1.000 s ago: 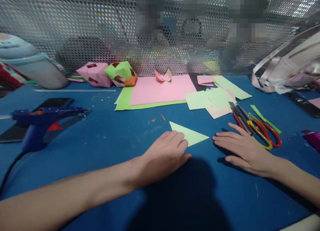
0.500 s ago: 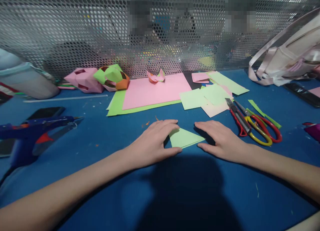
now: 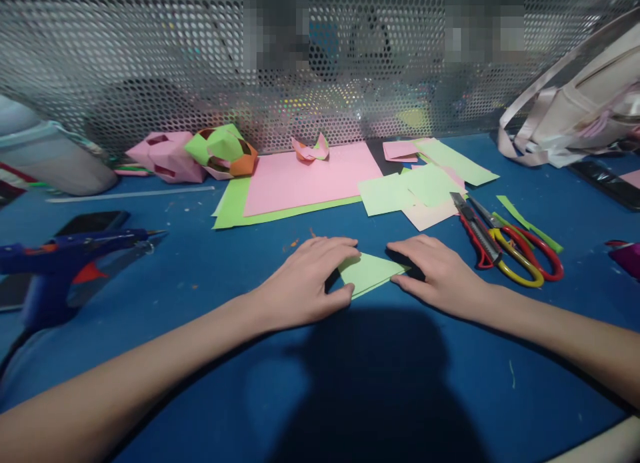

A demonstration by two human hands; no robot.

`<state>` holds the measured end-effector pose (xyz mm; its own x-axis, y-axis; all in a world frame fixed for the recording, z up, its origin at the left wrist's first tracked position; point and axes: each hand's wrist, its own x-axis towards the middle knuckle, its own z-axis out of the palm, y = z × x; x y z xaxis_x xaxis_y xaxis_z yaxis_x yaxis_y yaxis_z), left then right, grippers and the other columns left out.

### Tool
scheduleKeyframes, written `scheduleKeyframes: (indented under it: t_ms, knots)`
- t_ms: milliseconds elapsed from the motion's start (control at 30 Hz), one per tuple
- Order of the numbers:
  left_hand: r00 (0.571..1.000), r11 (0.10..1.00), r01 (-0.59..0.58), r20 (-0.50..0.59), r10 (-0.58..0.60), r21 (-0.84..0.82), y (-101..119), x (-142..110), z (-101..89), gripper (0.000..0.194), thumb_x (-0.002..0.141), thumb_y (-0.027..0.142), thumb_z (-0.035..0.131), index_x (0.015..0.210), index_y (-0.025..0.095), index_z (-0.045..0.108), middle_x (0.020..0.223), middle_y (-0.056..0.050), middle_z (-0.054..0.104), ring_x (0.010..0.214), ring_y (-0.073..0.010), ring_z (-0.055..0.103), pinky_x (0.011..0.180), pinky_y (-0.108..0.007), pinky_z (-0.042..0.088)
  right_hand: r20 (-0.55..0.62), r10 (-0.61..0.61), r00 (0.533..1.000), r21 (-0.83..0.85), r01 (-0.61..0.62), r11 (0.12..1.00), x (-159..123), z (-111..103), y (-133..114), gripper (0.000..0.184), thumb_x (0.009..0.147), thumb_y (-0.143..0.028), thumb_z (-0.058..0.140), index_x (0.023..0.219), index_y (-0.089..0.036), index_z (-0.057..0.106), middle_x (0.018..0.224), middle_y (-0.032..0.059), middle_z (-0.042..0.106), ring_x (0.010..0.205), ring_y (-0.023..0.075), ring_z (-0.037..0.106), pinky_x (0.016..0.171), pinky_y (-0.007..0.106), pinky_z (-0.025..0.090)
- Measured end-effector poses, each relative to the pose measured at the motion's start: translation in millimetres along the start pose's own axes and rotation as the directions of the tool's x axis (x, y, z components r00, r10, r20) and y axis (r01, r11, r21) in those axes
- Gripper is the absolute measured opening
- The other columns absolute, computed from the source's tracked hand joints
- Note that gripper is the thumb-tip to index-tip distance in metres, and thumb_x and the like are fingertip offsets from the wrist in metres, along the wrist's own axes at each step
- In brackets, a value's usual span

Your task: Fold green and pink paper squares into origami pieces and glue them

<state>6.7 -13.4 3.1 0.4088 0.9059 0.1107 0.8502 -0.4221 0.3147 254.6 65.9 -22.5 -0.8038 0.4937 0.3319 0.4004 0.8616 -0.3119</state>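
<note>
Both hands low at the surface [image 3: 225,396], fingertips turned inward toward each other. On the left hand [image 3: 300,283], thumb set well apart from the fingers, with the left end of the folded pale-green paper [image 3: 373,271] in the gap; on the right hand [image 3: 440,269], a similar loose curve around the pointed right end, thumb at the paper's edge. Cannot tell how firmly pressed.

Changed within the last second: right hand brought in from a flat pose well apart from the paper, left hand uncurled from a bunched pose over it. In the last half second, only a slight shift, with left thumb drawn back a little at the lower edge. Meaning, by judgement, paper now steadied from both ends rather than one.

Folded paper lying near the middle of the surface, between the hands, nearer than the pink sheet [image 3: 310,183] and the green sheet [image 3: 235,209], and left of the utility knife [image 3: 477,233] and scissors [image 3: 495,235]. Roughly triangular, narrowing to the right; smooth and evenly coloured on top, with two layers slightly apart along the lower edge. Left end partly hidden by the left hand. Well off to the left, glue gun [image 3: 55,276] beside a phone [image 3: 93,223].
</note>
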Motion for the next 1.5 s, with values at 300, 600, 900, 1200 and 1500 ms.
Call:
scheduleKeyframes:
  t_ms: [300,600,900,1200,1500]
  knots:
    - [0.994,0.993,-0.094,0.06,0.09,0.066,-1,-2,2.7,0.029,0.085,0.03,0.055,0.113,0.021,0.058,0.138,-0.01,0.048,0.125,-0.0262,0.044,0.103,-0.046,0.034,-0.052,-0.008,0.999,0.06,0.011,0.998,-6,1,1,0.042,0.087,-0.023,0.058,0.128,-0.015,0.051,0.124,0.0104,0.06,0.115,0.0233,0.054,0.098,0.043,0.044]
    - [0.993,0.988,-0.113,0.047,0.109,0.104,3,-3,2.4,0.023,0.092,0.035,0.049,0.103,0.022,0.064,0.127,-0.009,0.055,0.112,-0.0266,0.05,0.096,-0.045,0.037,-0.063,-0.132,0.989,-0.148,0.122,0.981,-13,-8,8,0.025,0.085,-0.01,0.049,0.101,-0.017,0.067,0.105,0.0087,0.068,0.098,0.0216,0.06,0.099,0.048,0.04]
    - [0.998,0.998,-0.053,0.02,0.052,0.021,4,-3,6.9,0.019,0.094,0.027,0.047,0.097,0.019,0.064,0.11,-0.008,0.057,0.098,-0.0213,0.054,0.088,-0.039,0.042,-0.085,-0.087,0.993,-0.124,0.076,0.989,-13,-10,14,0.025,0.088,-0.011,0.046,0.098,-0.019,0.068,0.105,0.0076,0.069,0.099,0.021,0.061,0.1,0.049,0.039]
    - [0.976,0.974,-0.218,0.046,0.215,0.068,11,-10,11.2,0.026,0.094,0.021,0.044,0.114,0.023,0.06,0.134,-0.008,0.054,0.109,-0.0245,0.057,0.09,-0.042,0.045,-0.091,-0.075,0.993,-0.106,0.065,0.992,-12,-10,17,0.025,0.088,-0.012,0.046,0.1,-0.017,0.068,0.106,0.0087,0.069,0.1,0.0217,0.061,0.099,0.048,0.04]
    - [0.961,0.943,-0.275,0.077,0.265,0.186,21,-13,18.3,0.029,0.093,0.025,0.042,0.117,0.021,0.058,0.135,-0.01,0.055,0.093,-0.0254,0.063,0.075,-0.041,0.051,-0.052,-0.12,0.991,-0.176,0.109,0.978,-12,-8,12,0.033,0.09,-0.009,0.041,0.111,-0.016,0.066,0.11,0.0113,0.066,0.101,0.0233,0.057,0.092,0.046,0.044]
